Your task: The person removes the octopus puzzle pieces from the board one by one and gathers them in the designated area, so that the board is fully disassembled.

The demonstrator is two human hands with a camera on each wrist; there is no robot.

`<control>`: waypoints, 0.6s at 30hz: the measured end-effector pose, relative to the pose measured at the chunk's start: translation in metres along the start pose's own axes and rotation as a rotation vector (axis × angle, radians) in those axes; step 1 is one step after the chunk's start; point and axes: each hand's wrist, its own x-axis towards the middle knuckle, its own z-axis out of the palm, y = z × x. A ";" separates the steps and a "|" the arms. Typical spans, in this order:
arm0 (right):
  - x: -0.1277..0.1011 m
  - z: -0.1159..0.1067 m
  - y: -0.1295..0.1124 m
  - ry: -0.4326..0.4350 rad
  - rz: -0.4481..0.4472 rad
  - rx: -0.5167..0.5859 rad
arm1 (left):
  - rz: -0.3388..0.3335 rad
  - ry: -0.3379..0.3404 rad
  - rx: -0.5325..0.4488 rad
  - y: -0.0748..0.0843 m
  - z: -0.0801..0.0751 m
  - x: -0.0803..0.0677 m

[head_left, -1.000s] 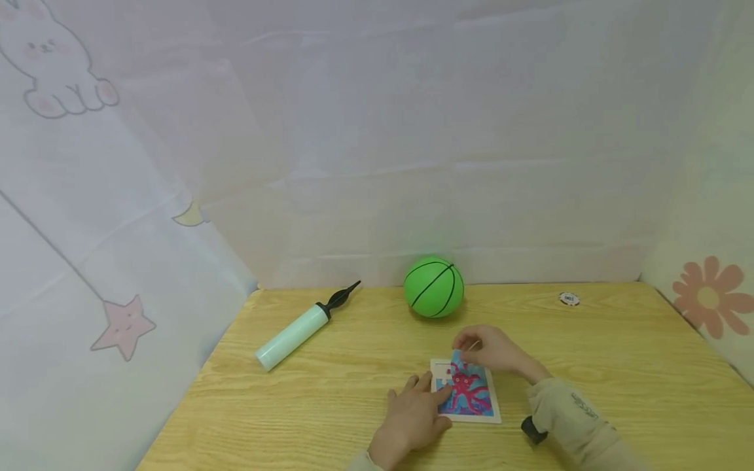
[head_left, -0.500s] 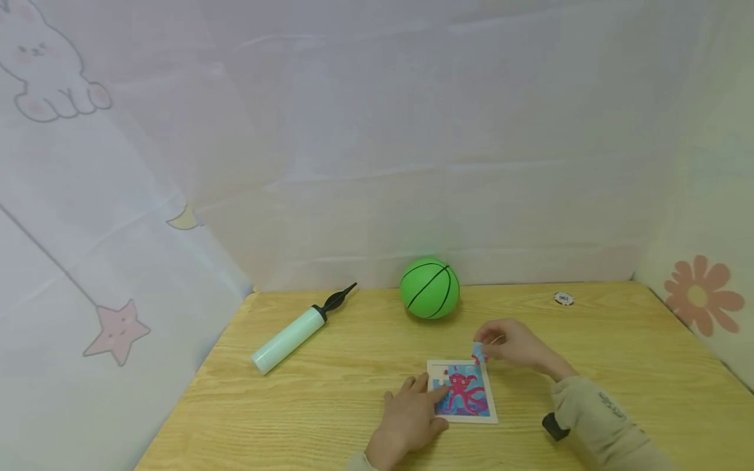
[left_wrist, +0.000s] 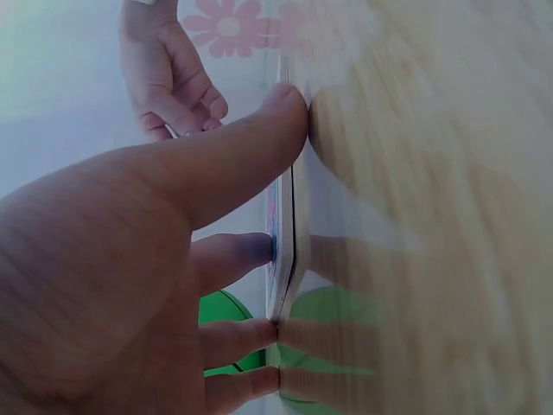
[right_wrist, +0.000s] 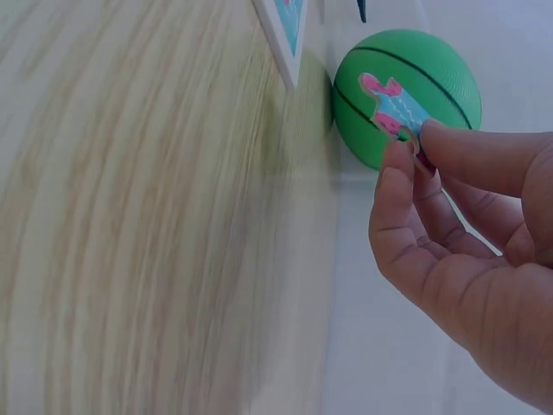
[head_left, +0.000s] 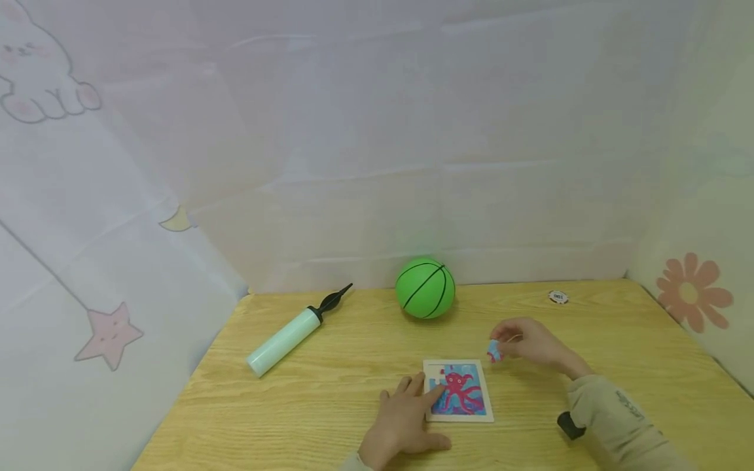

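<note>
A jigsaw puzzle (head_left: pixel 468 394) of a pink octopus on blue lies in a white frame on the table. My left hand (head_left: pixel 400 418) is spread at its left side, index fingertip on the picture and thumb stretched out near the frame's lower edge. Pale bare backing shows at the puzzle's upper left. Right of the frame's top corner, my right hand (head_left: pixel 533 343) pinches a blue and pink puzzle piece (head_left: pixel 494 351) between thumb and fingers. In the right wrist view the puzzle piece (right_wrist: pixel 402 105) is raised above the table, its knobs pointing away from the hand.
A green ball (head_left: pixel 425 288) with black lines stands behind the puzzle, by the back cloth. To the left lies a mint hand pump (head_left: pixel 285 341) with a black nozzle. One round white chip (head_left: pixel 558 297) is at the back right of the wooden table (head_left: pixel 283 418).
My right hand has carried the puzzle piece from the puzzle's top to the right, clear of the frame. The left hand stays beside the puzzle, its thumb stretched further out. The head view has shifted slightly.
</note>
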 end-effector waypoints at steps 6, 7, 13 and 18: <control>-0.006 -0.014 0.012 -0.038 0.010 0.054 | 0.011 -0.017 0.026 -0.003 0.000 0.001; -0.006 -0.017 0.014 -0.047 0.016 0.064 | 0.013 -0.019 0.027 -0.003 0.000 0.001; -0.007 -0.031 0.026 -0.079 0.074 0.084 | 0.019 -0.017 0.025 -0.002 0.000 0.000; -0.004 -0.038 0.034 -0.105 0.100 0.087 | 0.011 -0.008 0.019 -0.003 0.001 0.000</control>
